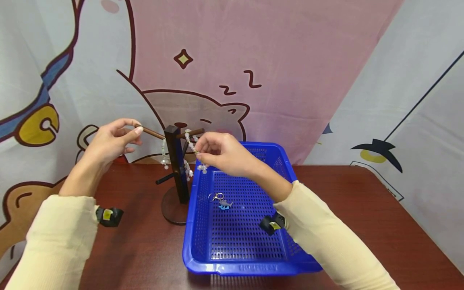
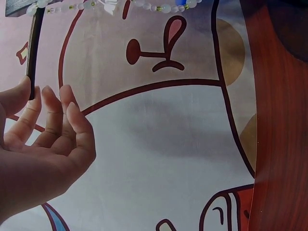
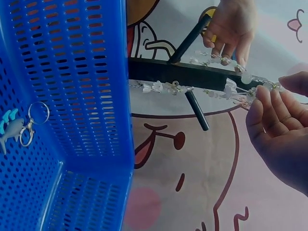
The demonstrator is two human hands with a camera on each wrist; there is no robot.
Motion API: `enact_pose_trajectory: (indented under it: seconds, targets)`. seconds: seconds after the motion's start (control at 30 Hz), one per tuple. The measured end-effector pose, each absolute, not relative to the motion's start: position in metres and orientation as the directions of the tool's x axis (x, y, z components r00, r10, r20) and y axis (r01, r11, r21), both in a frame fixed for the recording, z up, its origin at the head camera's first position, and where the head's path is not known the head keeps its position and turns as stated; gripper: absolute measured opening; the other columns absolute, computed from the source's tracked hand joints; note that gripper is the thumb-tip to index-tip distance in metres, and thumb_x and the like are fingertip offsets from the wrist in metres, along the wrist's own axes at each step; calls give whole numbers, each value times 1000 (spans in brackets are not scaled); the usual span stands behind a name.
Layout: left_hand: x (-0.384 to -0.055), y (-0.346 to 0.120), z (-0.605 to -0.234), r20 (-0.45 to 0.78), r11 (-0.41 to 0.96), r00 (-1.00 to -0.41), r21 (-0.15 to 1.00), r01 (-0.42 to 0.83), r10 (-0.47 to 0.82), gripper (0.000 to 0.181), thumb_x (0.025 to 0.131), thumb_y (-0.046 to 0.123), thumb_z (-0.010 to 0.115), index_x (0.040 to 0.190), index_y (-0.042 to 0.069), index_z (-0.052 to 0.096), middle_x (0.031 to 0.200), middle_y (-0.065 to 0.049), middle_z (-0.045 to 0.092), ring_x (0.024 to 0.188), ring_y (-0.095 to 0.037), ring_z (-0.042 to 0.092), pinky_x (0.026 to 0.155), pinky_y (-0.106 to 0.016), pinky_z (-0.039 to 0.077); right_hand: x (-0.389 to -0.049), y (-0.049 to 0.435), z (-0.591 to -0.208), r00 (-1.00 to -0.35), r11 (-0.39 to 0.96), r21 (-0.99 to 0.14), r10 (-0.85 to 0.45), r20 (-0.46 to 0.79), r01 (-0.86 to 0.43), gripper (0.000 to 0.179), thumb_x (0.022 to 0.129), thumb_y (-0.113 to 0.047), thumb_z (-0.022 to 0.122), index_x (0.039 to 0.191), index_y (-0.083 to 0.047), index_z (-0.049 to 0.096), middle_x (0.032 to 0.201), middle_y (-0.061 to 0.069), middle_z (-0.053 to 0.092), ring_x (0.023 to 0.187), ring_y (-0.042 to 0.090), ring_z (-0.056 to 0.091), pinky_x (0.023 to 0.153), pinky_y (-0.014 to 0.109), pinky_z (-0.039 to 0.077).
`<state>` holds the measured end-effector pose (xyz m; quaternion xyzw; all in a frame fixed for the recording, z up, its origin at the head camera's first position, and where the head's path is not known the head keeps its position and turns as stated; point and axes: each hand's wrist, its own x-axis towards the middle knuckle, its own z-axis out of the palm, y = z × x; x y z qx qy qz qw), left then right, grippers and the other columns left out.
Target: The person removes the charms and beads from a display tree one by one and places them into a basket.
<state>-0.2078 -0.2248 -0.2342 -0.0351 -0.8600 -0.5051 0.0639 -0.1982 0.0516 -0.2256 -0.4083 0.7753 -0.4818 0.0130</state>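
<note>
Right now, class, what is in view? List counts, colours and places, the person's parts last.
Printed cloth backdrop: one, multicoloured, behind everything.
Wooden table: one, reddish brown, before the backdrop.
Wooden peg stand: one, dark brown, on the table.
Rectangular plastic basket: one, blue, right of the stand.
Shark keychain: one, grey and blue, in the basket.
Translucent beaded strands: at least three, whitish, at the stand.
Small cameras: two, black, on the wrists.
Fabric sleeves: two, cream, on the forearms.
Left hand: one, bare, grip on a peg.
Right hand: one, bare, grip on a strand.

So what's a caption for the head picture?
Left hand pinching a peg, right hand a beaded string, blue basket nearby.
</note>
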Motion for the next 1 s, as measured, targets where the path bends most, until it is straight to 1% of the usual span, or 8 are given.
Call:
enact_pose_trajectory:
  seconds: [0.23,0.5,0.63,0.77,0.9,1.0]
  targets:
    - [-208,-224,-233,136,493,-991,862,114,-9,38,89,43,53,112,13,51,79,7,57,80,-4,59,66,-20,49,-198,59,-223,-672,164,-790,-643,368,-590,5,84,4,59,88,3,57,73,5,57,66,13,53,62,25,46]
    - [-208,-224,-232,136,491,-991,864,115,-7,37,89,43,52,111,13,51,79,7,57,79,-3,58,65,-20,49,-197,66,-222,-668,121,-810,-641,378,-574,7,83,8,57,90,8,54,75,9,58,68,23,55,63,30,49]
    - [-208,-224,-232,134,489,-991,865,114,-7,37,89,43,52,111,13,51,79,7,57,79,-2,58,66,-21,49,-197,68,-220,-666,106,-812,-638,387,-574,8,83,9,57,90,9,53,75,11,57,67,22,55,62,31,49]
    - [-207,-225,-232,135,481,-991,869,115,-6,34,89,42,53,110,15,51,79,6,58,80,-3,59,66,-20,49,-197,71,-219,-666,98,-816,-637,389,-570,8,83,10,56,89,9,53,74,12,57,66,20,55,62,29,49]
    - [-207,-225,-232,137,476,-991,871,120,-2,32,90,41,53,109,15,52,80,6,57,78,-2,58,65,-20,48,-196,75,-218,-676,101,-821,-628,386,-562,7,83,9,57,87,6,53,74,16,56,66,24,54,61,29,48]
    - [-207,-224,-233,140,481,-990,868,124,2,34,90,41,53,110,14,51,82,4,57,78,-1,58,65,-20,49,-197,79,-218,-685,107,-822,-617,386,-559,7,82,9,57,87,4,53,74,17,56,66,26,54,61,31,48]
